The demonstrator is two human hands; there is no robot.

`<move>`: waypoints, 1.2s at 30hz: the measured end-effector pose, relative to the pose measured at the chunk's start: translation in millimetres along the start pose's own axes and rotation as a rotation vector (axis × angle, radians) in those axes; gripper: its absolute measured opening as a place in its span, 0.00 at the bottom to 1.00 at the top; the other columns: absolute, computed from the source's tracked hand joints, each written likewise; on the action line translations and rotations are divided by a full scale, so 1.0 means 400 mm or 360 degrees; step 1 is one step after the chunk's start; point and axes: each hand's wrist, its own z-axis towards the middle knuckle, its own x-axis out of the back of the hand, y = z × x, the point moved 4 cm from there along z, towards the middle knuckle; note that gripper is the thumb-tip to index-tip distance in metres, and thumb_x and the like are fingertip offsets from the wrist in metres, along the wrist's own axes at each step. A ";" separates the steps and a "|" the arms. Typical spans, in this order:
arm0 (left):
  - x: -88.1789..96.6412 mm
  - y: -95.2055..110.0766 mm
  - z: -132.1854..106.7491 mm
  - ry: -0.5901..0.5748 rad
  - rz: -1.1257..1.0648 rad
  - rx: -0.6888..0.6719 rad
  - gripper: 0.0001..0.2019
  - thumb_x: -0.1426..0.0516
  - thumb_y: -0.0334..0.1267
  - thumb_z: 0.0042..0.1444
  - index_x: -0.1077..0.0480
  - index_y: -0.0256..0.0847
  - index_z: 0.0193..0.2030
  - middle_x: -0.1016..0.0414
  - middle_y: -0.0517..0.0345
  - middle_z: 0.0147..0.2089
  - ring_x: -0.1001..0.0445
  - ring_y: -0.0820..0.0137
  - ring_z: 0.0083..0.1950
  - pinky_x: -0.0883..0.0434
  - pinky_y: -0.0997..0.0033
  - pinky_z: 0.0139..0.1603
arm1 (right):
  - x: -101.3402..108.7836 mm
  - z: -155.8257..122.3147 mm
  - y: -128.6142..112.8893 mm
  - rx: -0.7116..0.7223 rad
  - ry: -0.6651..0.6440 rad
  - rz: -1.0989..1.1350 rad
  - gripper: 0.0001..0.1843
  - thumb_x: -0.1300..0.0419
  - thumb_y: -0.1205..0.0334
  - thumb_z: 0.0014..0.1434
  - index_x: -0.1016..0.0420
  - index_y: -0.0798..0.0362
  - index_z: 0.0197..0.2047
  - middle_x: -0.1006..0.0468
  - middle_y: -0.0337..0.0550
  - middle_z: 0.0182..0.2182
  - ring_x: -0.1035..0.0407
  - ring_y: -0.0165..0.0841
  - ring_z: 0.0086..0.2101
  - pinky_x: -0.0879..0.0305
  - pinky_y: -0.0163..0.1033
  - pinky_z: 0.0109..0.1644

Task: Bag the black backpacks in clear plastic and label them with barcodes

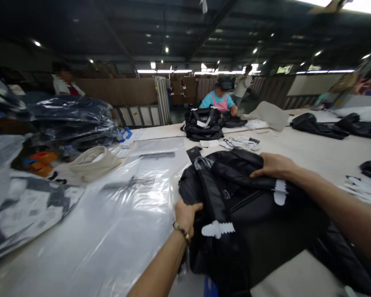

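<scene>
A black backpack (244,198) lies before me, its shoulder straps facing up. White clips or wraps sit on the straps, one white piece (218,229) on the near strap and another white piece (280,192) on the far one. My left hand (186,216) grips the backpack's left side, thumb on top and the other fingers hidden beneath. My right hand (273,166) is closed on its upper right edge by the far strap. A black tag (193,154) sticks out at the bag's top. Clear plastic bags (136,206) lie flat just left of the backpack.
Plastic-wrapped dark goods (71,119) are stacked at the left, near a beige cloth item (94,163). Across the table (299,152), a person (219,101) in blue handles black bags (204,123). Paper tags (239,142) lie beyond my backpack; more black bags (320,126) are at right.
</scene>
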 end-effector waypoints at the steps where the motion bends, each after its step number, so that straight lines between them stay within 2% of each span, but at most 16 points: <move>1: 0.012 0.029 -0.018 0.0003 -0.0013 -0.0020 0.20 0.37 0.23 0.29 0.29 0.35 0.35 0.23 0.55 0.31 0.26 0.65 0.30 0.28 0.64 0.34 | 0.037 -0.025 -0.017 -0.0018 0.0031 -0.0025 0.39 0.40 0.40 0.42 0.33 0.66 0.46 0.27 0.60 0.40 0.33 0.49 0.45 0.41 0.43 0.41; 5: 0.098 0.182 -0.092 -0.0002 -0.0089 -0.0194 0.21 0.35 0.25 0.23 0.29 0.34 0.31 0.24 0.57 0.27 0.26 0.66 0.28 0.27 0.64 0.32 | 0.164 -0.139 -0.095 -0.0016 0.0213 -0.0021 0.40 0.38 0.40 0.40 0.32 0.66 0.46 0.25 0.59 0.38 0.31 0.46 0.40 0.39 0.42 0.39; 8: 0.203 0.311 -0.159 -0.0023 0.0012 -0.0300 0.22 0.34 0.27 0.19 0.30 0.33 0.30 0.25 0.58 0.25 0.27 0.66 0.26 0.28 0.65 0.28 | 0.214 -0.246 -0.174 0.0060 0.0354 0.0128 0.37 0.35 0.44 0.40 0.32 0.61 0.48 0.24 0.54 0.38 0.30 0.42 0.37 0.39 0.40 0.38; 11: 0.348 0.400 -0.234 -0.0029 0.0175 -0.0315 0.24 0.34 0.28 0.19 0.30 0.33 0.31 0.24 0.57 0.25 0.27 0.66 0.24 0.28 0.66 0.27 | 0.197 -0.359 -0.265 0.0010 0.0333 0.0257 0.38 0.36 0.41 0.40 0.32 0.62 0.46 0.25 0.55 0.38 0.31 0.42 0.36 0.38 0.41 0.36; 14: 0.523 0.429 -0.309 0.0047 0.0402 -0.0281 0.26 0.34 0.29 0.21 0.29 0.33 0.36 0.24 0.56 0.26 0.26 0.64 0.26 0.27 0.64 0.29 | 0.108 -0.474 -0.370 0.0000 0.0258 0.0378 0.39 0.39 0.35 0.39 0.34 0.60 0.43 0.26 0.56 0.37 0.31 0.44 0.36 0.38 0.42 0.34; 16: 0.644 0.415 -0.357 0.0116 0.0555 -0.0253 0.27 0.34 0.31 0.24 0.30 0.34 0.39 0.23 0.56 0.28 0.25 0.62 0.30 0.27 0.63 0.32 | 0.009 -0.552 -0.444 0.0045 0.0171 0.0506 0.36 0.39 0.34 0.38 0.35 0.57 0.40 0.25 0.54 0.35 0.30 0.45 0.36 0.37 0.42 0.35; 18: 0.761 0.370 -0.401 0.0175 0.0660 -0.0196 0.26 0.35 0.32 0.28 0.30 0.34 0.40 0.23 0.56 0.29 0.24 0.62 0.32 0.27 0.64 0.34 | -0.117 -0.631 -0.511 0.0053 0.0041 0.0674 0.34 0.40 0.34 0.37 0.37 0.53 0.38 0.25 0.49 0.32 0.29 0.45 0.36 0.37 0.42 0.35; 22: 0.966 0.197 -0.451 0.0223 0.0668 0.0011 0.23 0.38 0.30 0.33 0.32 0.36 0.42 0.22 0.57 0.31 0.24 0.62 0.32 0.27 0.65 0.33 | -0.378 -0.765 -0.616 0.0029 -0.0215 0.0814 0.31 0.43 0.35 0.41 0.40 0.51 0.38 0.25 0.49 0.33 0.29 0.46 0.37 0.36 0.43 0.37; 25: 1.095 0.059 -0.436 0.0308 0.0956 0.0127 0.19 0.41 0.29 0.37 0.33 0.35 0.41 0.22 0.56 0.33 0.24 0.64 0.34 0.27 0.68 0.35 | -0.510 -0.809 -0.663 -0.0020 -0.0445 0.0722 0.30 0.46 0.35 0.44 0.40 0.52 0.39 0.25 0.52 0.33 0.29 0.48 0.38 0.36 0.45 0.38; 28: 1.186 -0.017 -0.402 0.0476 0.1271 0.0195 0.18 0.41 0.32 0.39 0.34 0.32 0.40 0.24 0.47 0.36 0.25 0.60 0.39 0.29 0.62 0.41 | -0.555 -0.800 -0.682 -0.0019 -0.0553 0.0702 0.34 0.48 0.34 0.45 0.39 0.55 0.43 0.25 0.55 0.36 0.29 0.49 0.40 0.36 0.47 0.41; 30: 1.213 -0.022 -0.393 0.0530 0.1365 0.0176 0.21 0.41 0.35 0.39 0.35 0.30 0.43 0.26 0.40 0.43 0.28 0.54 0.48 0.32 0.57 0.49 | -0.551 -0.785 -0.676 0.0050 -0.0484 0.0793 0.36 0.48 0.36 0.45 0.39 0.57 0.46 0.27 0.57 0.41 0.32 0.49 0.45 0.37 0.48 0.46; 32: 1.217 0.004 -0.409 0.0521 0.1435 0.0047 0.25 0.42 0.39 0.42 0.37 0.30 0.48 0.32 0.39 0.52 0.37 0.54 0.58 0.39 0.56 0.57 | -0.536 -0.786 -0.650 0.0109 -0.0326 0.0950 0.39 0.48 0.37 0.45 0.40 0.58 0.51 0.31 0.59 0.49 0.37 0.48 0.50 0.40 0.49 0.53; 34: 1.206 0.035 -0.451 0.0355 0.1410 -0.0080 0.26 0.47 0.44 0.48 0.39 0.33 0.53 0.35 0.43 0.56 0.39 0.58 0.60 0.42 0.58 0.59 | -0.526 -0.816 -0.615 0.0138 -0.0270 0.1122 0.40 0.50 0.37 0.46 0.41 0.57 0.55 0.35 0.57 0.54 0.41 0.46 0.54 0.44 0.49 0.57; 36: 1.193 0.042 -0.511 0.0058 0.1319 -0.0074 0.27 0.51 0.50 0.52 0.40 0.36 0.55 0.32 0.45 0.54 0.34 0.60 0.56 0.38 0.59 0.57 | -0.528 -0.875 -0.593 0.0207 -0.0459 0.1289 0.38 0.52 0.37 0.49 0.39 0.54 0.55 0.34 0.53 0.53 0.40 0.44 0.54 0.43 0.47 0.57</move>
